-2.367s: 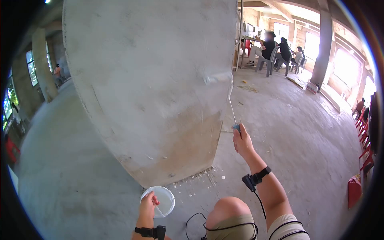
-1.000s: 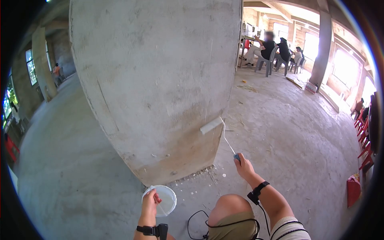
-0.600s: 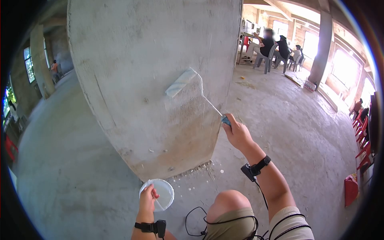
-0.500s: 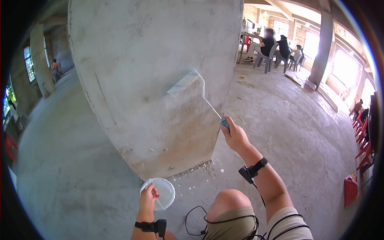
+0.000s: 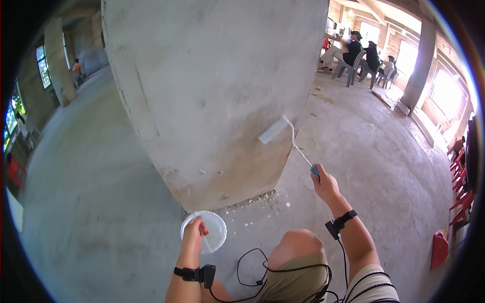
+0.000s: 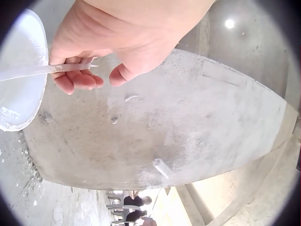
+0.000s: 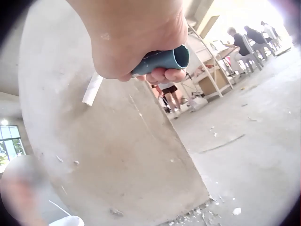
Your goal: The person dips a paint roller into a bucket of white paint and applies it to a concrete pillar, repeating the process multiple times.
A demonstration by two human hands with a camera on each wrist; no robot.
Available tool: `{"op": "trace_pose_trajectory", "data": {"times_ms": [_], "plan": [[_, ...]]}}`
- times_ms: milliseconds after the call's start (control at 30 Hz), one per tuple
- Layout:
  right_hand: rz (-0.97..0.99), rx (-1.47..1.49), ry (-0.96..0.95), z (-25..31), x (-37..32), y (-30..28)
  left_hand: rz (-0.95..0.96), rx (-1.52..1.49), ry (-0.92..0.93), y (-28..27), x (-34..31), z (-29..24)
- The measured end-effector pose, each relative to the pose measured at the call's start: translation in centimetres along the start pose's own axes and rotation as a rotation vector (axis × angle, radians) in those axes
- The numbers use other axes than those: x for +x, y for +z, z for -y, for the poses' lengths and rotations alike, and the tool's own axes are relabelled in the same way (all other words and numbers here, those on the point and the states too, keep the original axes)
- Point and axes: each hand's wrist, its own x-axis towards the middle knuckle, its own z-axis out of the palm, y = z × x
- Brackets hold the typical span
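Note:
A broad grey pillar [image 5: 202, 76] stands in front of me, pale with wet paint above and browner low down. My right hand [image 5: 327, 186] grips the blue handle of a paint roller [image 5: 273, 130]. The roller's white sleeve lies slanted against the pillar's lower right, near its edge. In the right wrist view the fingers wrap the hollow blue handle [image 7: 160, 62]. My left hand [image 5: 193, 236] holds up a white bucket [image 5: 217, 228] by its thin plastic handle [image 6: 33, 71], the fingers curled under the strap and the thumb apart from it.
Plaster crumbs [image 5: 252, 201] litter the concrete floor at the pillar's foot. Black cable [image 5: 298, 266] loops over my knee. People sit on grey chairs [image 5: 353, 68] at the back right; red chairs [image 5: 462, 202] line the far right. A rack [image 7: 211, 70] stands behind the pillar.
The roller went down the pillar, then up, and has since moved down and rightward towards the edge, with my right hand following. My left hand keeps hold of the bucket. The head view has shifted.

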Motion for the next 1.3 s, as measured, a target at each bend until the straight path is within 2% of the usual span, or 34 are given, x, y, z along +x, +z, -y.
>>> {"op": "trace_pose_trajectory", "data": {"times_ms": [300, 433, 567, 700, 733, 800, 867, 933, 967, 1100, 1167, 1233, 1300], "plan": [[-0.118, 0.049, -0.245, 11.7, 4.3, -3.6, 0.014, 0.021, 0.03, 0.4, -0.5, -0.2], [-0.126, 0.075, -0.239, 10.4, 5.0, -1.0, 0.024, -0.031, 0.038, 0.0, -0.6, -0.2], [-0.206, -0.017, -0.238, 2.5, 4.3, 2.3, 0.013, -0.045, 0.028, -0.1, -0.4, -0.3], [-0.067, -0.156, -0.039, -3.0, 0.4, 1.6, 0.0, -0.041, 0.023, -0.1, -0.6, -0.4], [-0.064, -0.16, -0.041, -3.3, -0.5, 1.0, -0.001, -0.044, 0.02, -0.1, -0.7, -0.4], [0.057, -0.106, 0.125, -3.7, -1.9, -0.1, -0.01, -0.033, 0.015, 0.0, -0.6, -0.4], [0.079, -0.056, 0.12, -3.3, -2.5, -0.8, 0.001, -0.035, 0.028, -0.2, -0.3, -0.3], [0.18, -0.038, 0.026, 0.2, -2.7, -2.2, 0.015, -0.02, 0.062, -0.4, 0.1, 0.1], [0.277, -0.074, 0.044, 2.8, -2.5, -3.3, 0.009, -0.022, 0.063, -0.5, 0.2, 0.1], [0.435, -0.142, -0.079, 9.4, -1.9, -4.0, -0.043, 0.071, 0.104, -1.5, 1.7, 0.7], [0.523, -0.171, -0.145, 11.6, -0.6, -2.5, -0.007, 0.055, 0.113, -2.0, 1.9, 0.7], [0.52, -0.292, -0.373, 11.5, 1.6, 0.4, -0.045, 0.084, 0.091, -1.8, 1.8, 0.4], [0.586, -0.285, -0.422, 13.5, 2.3, 2.1, -0.049, 0.093, 0.09, -1.7, 1.5, 0.2]]}}
